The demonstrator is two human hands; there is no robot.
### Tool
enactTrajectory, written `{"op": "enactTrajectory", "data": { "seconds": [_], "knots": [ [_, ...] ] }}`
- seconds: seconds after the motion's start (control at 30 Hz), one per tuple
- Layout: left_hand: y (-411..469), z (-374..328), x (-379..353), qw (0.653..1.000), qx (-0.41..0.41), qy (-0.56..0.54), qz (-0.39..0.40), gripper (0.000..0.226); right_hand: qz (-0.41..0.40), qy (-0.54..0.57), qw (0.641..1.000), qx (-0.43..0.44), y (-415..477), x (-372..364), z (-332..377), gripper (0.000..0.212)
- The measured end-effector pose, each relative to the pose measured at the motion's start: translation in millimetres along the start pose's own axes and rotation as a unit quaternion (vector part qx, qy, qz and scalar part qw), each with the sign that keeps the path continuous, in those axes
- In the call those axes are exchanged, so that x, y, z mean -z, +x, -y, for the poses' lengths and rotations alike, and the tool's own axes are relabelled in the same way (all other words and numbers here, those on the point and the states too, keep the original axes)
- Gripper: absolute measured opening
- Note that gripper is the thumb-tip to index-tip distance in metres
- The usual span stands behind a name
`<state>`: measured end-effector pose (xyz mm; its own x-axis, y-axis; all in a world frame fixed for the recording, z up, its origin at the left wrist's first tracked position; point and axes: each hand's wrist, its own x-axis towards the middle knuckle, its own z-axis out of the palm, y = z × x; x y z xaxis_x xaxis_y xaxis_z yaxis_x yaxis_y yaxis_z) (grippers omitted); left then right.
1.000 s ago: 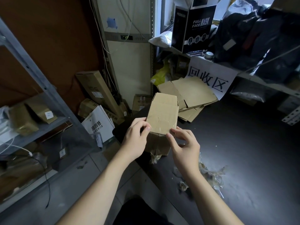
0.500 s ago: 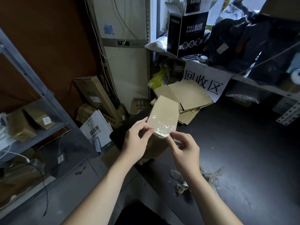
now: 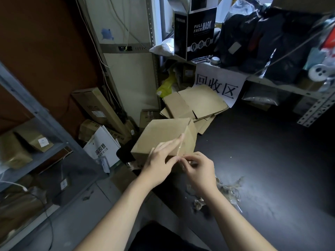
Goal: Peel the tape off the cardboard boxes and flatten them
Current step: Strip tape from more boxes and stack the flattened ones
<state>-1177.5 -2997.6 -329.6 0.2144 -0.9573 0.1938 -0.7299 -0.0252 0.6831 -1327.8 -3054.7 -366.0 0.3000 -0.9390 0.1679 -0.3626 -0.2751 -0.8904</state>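
While left hand [image 3: 159, 165] fingers lie straight, pressing cardboard box [image 3: 163, 133], right hand [image 3: 199, 171] fingers pinch tape [image 3: 179, 148] at edge.

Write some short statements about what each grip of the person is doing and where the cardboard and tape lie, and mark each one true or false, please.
1. The left grip rests with straight fingers on the cardboard box. True.
2. The right grip hangs idle, far from the box. False: it pinches the tape at the box's near edge.
3. Flattened cardboard lies beyond the box, below the white sign. True.
4. The tape scraps lie on the shelf at the left. False: they lie on the dark table, beside the right wrist.
5. The black carton reads "FULL FACE MASK". True.
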Motion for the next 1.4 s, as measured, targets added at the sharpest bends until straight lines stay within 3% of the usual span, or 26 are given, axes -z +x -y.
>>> {"op": "enactTrajectory", "data": {
  "seconds": [0.07, 0.17, 0.33, 0.47, 0.63, 0.83, 0.93, 1.0, 1.07, 1.23, 1.4],
  "knots": [
    [2.5, 10.2, -1.2, 0.998, -0.005, 0.041, 0.046, 0.081, 0.013, -0.007, 1.000, -0.017, -1.9, 1.5, -10.5, 0.005],
    [7.0, 32.4, -11.0, 0.993, -0.031, 0.096, 0.056, 0.071, 0.045, -0.024, 0.998, -0.045, -8.0, 3.0, -21.2, 0.001],
    [5.1, 46.8, -38.6, 0.991, -0.043, 0.120, 0.035, 0.057, 0.070, 0.085, 0.987, -0.120, -15.9, 9.2, -28.0, 0.012],
    [0.3, 52.3, -49.1, 0.995, -0.039, 0.088, -0.001, 0.059, 0.098, 0.055, 0.984, -0.135, -17.7, 6.1, -41.5, 0.031],
    [5.4, 53.7, -51.5, 0.997, -0.032, 0.076, -0.010, 0.060, 0.057, 0.027, 0.991, -0.116, -21.3, -1.6, -45.7, 0.018],
    [2.7, 56.8, -59.5, 0.994, -0.057, 0.084, -0.025, 0.062, 0.041, 0.054, 0.986, -0.150, -32.0, -5.5, -41.6, 0.021],
    [4.7, 56.1, -58.1, 0.997, -0.045, 0.064, -0.023, 0.061, 0.053, 0.115, 0.964, -0.233, -27.6, -7.7, -39.0, 0.017],
    [3.0, 55.1, -58.3, 0.997, -0.042, 0.058, -0.021, 0.061, 0.053, 0.141, 0.950, -0.275, -23.5, -7.0, -36.1, 0.029],
    [1.4, 54.8, -57.9, 0.998, -0.040, 0.053, -0.021, 0.060, 0.046, 0.133, 0.948, -0.285, -20.2, -6.2, -32.4, 0.035],
    [1.1, 52.5, -54.9, 0.999, -0.029, 0.042, -0.016, 0.059, 0.034, 0.186, 0.930, -0.316, -17.4, -10.8, -31.5, 0.018],
    [0.6, 53.2, -54.9, 0.999, -0.027, 0.042, -0.013, 0.060, 0.056, 0.213, 0.916, -0.335, -17.5, -13.7, -31.8, 0.024]
  ]
}}
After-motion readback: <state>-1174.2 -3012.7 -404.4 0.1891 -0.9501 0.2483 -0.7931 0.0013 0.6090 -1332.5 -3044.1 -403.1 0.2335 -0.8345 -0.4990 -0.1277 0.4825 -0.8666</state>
